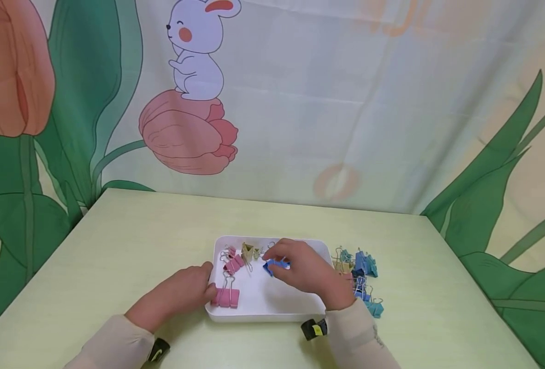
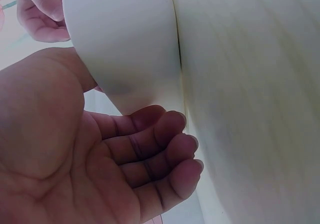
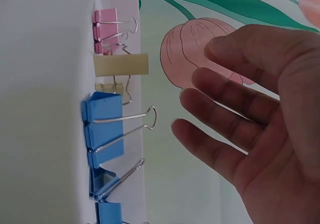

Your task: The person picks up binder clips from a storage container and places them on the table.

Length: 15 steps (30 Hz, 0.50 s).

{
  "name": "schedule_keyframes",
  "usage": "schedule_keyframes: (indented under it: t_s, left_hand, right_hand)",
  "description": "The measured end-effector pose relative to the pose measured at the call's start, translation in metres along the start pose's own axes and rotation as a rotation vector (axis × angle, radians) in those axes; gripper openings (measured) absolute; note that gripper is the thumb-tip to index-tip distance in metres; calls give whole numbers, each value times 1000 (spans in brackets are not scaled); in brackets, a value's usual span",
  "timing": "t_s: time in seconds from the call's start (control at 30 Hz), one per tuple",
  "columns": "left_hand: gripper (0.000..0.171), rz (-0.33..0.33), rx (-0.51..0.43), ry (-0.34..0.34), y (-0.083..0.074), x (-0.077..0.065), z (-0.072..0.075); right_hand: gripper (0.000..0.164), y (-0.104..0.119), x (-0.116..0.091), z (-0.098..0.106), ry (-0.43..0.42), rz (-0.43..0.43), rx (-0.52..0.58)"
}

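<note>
A white tray (image 1: 272,302) lies on the table, and my left hand (image 1: 185,289) grips its left edge. In the left wrist view the fingers (image 2: 177,151) bend against the tray's outer wall (image 2: 130,39); the thumb is mostly hidden behind the rim. My right hand (image 1: 302,266) hovers over the tray, its fingers (image 3: 220,104) parted and holding nothing. Just beyond them in the right wrist view are a large blue binder clip (image 3: 105,129) and smaller blue ones. Pink binder clips (image 1: 227,297) sit along the tray's left side, with gold binder clips (image 1: 248,251) at its back.
To the right of the tray, a loose pile of binder clips (image 1: 362,264) in teal, blue, gold and pink lies on the table (image 1: 162,225), partly behind the right forearm. A printed curtain (image 1: 291,128) with a rabbit and tulips hangs behind the table's back edge.
</note>
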<state>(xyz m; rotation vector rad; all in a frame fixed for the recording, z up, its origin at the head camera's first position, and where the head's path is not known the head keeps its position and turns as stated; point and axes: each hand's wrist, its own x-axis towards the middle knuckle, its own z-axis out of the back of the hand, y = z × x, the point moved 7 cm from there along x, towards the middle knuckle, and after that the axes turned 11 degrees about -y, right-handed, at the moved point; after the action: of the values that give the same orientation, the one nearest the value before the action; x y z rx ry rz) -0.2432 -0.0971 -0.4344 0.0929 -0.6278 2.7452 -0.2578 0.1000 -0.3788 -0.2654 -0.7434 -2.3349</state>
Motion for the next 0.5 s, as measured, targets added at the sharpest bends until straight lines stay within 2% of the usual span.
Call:
schedule_keyframes:
  t_s: [0.5]
  left_hand:
    - [29, 20, 0, 3, 2, 0, -1]
  right_hand:
    - [24, 12, 4, -22, 53, 52, -77]
